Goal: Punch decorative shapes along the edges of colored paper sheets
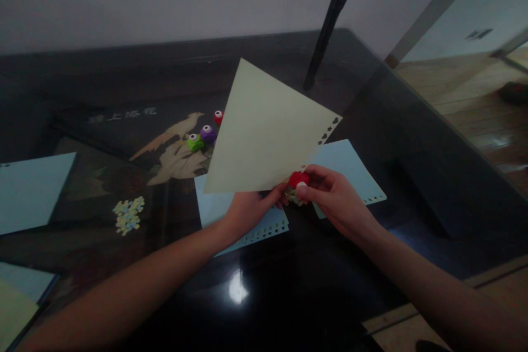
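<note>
Our right hand (334,198) pinches a small red punch (298,179) at the lower edge of a pale yellow sheet (264,132), which our left hand (247,210) grips from below, holding it up above the dark glass table (289,286). Blue sheets (355,168) lie beneath; green (194,142), purple (207,132) and red punches (218,116) sit beyond, paper cutouts (129,214) to the left.

Dark glossy table (371,93); blue sheets (355,168), paper cut-outs (129,214), green (195,142), purple (207,132), red punches (218,116).
</note>
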### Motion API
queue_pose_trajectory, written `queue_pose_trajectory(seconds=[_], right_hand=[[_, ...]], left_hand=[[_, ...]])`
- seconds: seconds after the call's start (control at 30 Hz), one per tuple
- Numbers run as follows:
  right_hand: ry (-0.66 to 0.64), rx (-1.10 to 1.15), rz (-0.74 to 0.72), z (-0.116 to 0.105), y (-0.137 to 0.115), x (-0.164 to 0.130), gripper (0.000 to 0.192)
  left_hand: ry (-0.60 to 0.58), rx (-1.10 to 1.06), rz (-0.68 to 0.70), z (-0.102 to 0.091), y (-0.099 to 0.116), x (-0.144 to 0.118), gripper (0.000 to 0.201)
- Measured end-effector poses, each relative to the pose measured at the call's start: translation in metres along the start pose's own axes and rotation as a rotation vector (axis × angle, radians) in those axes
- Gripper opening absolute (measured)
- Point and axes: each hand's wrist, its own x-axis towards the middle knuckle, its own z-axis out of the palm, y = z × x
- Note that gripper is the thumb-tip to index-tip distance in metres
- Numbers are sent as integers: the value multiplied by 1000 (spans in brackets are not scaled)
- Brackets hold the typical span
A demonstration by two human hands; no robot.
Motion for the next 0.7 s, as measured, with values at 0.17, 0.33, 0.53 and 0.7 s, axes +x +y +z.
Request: queue_pose_trajectory(seconds=[0.17,0.33,0.53,0.7], right_hand=[[10,-50,13,-1,-1,0,23],[5,-63,14,-1,-2,0,23],[32,-78,18,1,-5,-1,21],[20,-81,14,0,-4,-1,21]], left_hand=[[-14,38,-2,0,0,0,30],[-29,39,-15,1,-2,-1,30],[-43,66,-28,-1,-1,-1,32],[-48,71,-31,-1,0,-1,33]])
